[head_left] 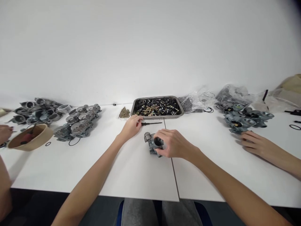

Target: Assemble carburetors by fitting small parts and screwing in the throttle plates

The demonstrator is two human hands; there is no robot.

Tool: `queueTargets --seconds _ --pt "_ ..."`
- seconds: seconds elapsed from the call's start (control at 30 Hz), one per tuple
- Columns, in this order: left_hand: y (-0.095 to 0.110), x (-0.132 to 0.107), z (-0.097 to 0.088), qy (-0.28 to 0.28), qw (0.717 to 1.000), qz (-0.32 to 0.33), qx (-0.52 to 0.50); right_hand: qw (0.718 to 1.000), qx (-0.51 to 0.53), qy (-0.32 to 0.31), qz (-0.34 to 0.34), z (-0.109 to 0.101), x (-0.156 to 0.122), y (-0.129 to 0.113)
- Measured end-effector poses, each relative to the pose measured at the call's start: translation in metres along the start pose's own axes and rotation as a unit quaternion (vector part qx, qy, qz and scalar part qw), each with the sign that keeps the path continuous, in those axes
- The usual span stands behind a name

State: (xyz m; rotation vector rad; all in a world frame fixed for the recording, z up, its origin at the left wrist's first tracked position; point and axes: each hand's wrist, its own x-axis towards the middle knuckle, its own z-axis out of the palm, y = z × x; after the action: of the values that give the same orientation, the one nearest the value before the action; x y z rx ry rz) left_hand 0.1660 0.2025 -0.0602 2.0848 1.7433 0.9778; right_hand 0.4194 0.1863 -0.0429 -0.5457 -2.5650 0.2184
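Note:
In the middle of the table my right hand [172, 142] is closed around a grey metal carburetor [152, 145], its round bore facing up toward me. My left hand [132, 127] is closed at the handle end of a thin black screwdriver [151, 123], which lies in front of the metal tray [164, 117]. The fingers cover most of the handle. That tray holds many small black and brass-coloured parts. Just beyond my left hand sits a small pile of brass pieces [124, 112].
Rows of carburetors [81, 121] and a tan bowl [39, 138] with a red-handled tool stand left. To the right are more carburetors [244, 117], plastic bags [199, 99] and a co-worker's hand [255, 142]. Another person's hand [5, 133] shows far left. Black rings [74, 141] lie about.

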Motion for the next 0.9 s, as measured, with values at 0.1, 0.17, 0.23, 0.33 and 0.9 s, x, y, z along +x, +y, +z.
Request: queueTargets --seconds 0.1,0.17,0.23,0.33,0.9 --pt "-0.009 -0.007 0.002 0.01 0.998 0.036 0.045 0.999 -0.033 -0.04 0.005 -0.004 0.001 -0.007" --pt "-0.014 -0.01 0.002 0.024 0.992 0.061 0.105 0.998 -0.034 -0.051 0.011 -0.004 0.001 -0.009" --pt "-0.017 -0.011 0.002 0.029 0.984 0.069 0.16 0.999 -0.011 -0.045 0.01 -0.001 0.001 -0.007" --pt "-0.019 -0.01 0.002 0.018 0.976 0.071 0.203 0.999 0.042 -0.01 -0.001 0.006 0.0 -0.002" --pt "-0.034 -0.005 0.008 -0.05 0.996 -0.064 -0.019 0.975 0.222 0.02 0.007 0.003 0.002 0.003"
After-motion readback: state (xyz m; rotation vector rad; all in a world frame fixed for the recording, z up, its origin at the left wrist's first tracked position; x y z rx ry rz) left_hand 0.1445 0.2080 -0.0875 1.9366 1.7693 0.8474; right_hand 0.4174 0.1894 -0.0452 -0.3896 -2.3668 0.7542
